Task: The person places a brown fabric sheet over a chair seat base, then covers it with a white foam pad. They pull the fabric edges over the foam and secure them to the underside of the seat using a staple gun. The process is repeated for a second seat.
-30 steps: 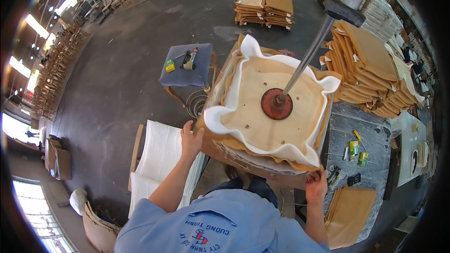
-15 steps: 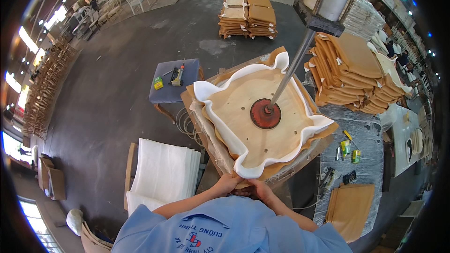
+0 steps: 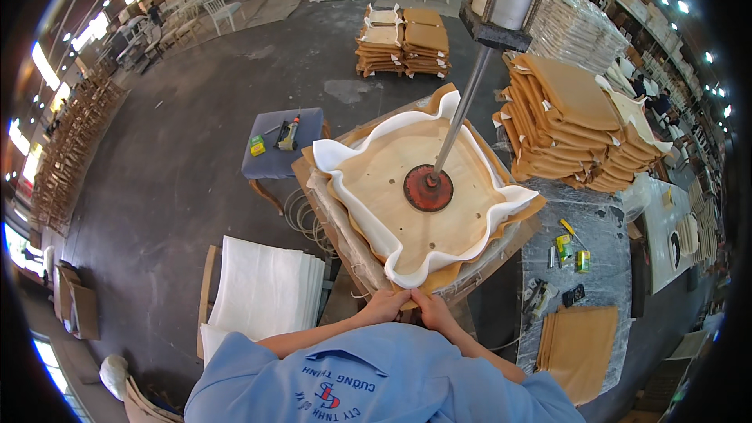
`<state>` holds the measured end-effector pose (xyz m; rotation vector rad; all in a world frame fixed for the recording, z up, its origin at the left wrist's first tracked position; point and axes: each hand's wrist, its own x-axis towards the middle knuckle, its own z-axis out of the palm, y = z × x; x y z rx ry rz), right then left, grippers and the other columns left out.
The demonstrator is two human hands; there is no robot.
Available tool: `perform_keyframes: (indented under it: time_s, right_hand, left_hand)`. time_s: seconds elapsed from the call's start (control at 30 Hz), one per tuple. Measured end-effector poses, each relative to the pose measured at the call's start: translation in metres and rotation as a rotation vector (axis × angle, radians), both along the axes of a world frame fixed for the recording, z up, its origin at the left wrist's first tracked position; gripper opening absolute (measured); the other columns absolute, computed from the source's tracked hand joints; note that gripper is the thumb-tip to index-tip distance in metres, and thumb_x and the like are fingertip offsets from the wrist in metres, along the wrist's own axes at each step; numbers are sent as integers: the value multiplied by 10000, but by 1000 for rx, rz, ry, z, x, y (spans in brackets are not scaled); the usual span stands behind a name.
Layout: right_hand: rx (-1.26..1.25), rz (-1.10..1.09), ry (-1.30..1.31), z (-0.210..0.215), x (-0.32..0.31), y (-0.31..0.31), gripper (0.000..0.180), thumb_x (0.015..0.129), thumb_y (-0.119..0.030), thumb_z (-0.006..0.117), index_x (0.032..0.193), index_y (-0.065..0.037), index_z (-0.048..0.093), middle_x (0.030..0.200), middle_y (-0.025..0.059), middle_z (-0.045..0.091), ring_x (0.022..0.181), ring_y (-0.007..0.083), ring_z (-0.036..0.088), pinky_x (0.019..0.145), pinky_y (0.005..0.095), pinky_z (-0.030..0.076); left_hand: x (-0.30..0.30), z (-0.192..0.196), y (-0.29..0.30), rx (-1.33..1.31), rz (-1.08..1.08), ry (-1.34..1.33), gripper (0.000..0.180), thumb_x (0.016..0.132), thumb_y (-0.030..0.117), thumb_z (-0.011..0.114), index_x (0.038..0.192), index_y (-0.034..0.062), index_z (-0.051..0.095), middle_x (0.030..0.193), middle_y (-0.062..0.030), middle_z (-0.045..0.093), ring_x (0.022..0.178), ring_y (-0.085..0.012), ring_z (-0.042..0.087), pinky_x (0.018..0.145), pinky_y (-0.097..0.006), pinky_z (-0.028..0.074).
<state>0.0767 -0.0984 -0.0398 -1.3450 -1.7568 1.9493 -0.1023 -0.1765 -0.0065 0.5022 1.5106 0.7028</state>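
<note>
A pale wooden seat board with several holes lies on a square bench. White padding curls up all round the board, and tan cover material shows beneath it. A round red press foot on a metal rod bears down on the board. At the near corner my left hand and my right hand meet, both closed on the edge of the tan cover material. Their fingertips are partly hidden.
A blue-topped stool carries a staple gun and a small box. White padding sheets are stacked at near left. Tan covered seats are piled at right, above a plastic-wrapped table with tools and folded tan sheets.
My hands have drawn closer together at the near corner and pinch the tan material. The whole view has shifted slightly, while the press foot stays on the board.
</note>
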Motion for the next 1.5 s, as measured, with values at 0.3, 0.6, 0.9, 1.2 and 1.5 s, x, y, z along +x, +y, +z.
perform_keyframes:
  time_s: [0.3,0.6,0.9,1.2,1.5]
  right_hand:
    - [-422,-384,85,28,58,46,342,1086,-342,683,1172,-25,778,987,65,785,670,154,695,549,310,569]
    - [248,-1030,196,11,122,157,360,1140,-348,652,1331,-43,648,1181,67,709,1013,194,711,858,370,607]
    - [620,312,60,109,-49,43,333,1000,-198,784,1252,1,696,1129,202,734,1069,334,734,907,406,576]
    - [1011,365,-347,19,-12,68,159,895,-203,834,977,-96,749,989,86,686,991,327,675,854,471,578]
    - [1053,465,-224,7,37,141,77,910,-146,793,942,-95,745,941,96,694,926,337,683,817,460,564]
  left_hand:
    - [-19,-2,14,245,-98,-241,413,1169,348,577,1024,17,777,930,-45,757,855,-142,708,786,-303,585]
    - [-168,34,-37,398,479,271,240,1112,194,667,964,26,755,870,-34,735,793,-118,697,728,-287,575]
    - [-162,-18,39,936,-448,1182,360,875,314,863,1169,151,736,1300,-73,659,1338,-351,576,1254,-612,346]
    - [-109,-47,78,1133,-626,1110,243,928,376,813,912,178,674,919,-25,626,961,-264,622,927,-451,471]
    - [-60,-49,108,1063,-688,952,306,984,343,793,812,141,641,721,-76,632,684,-342,668,628,-491,510]
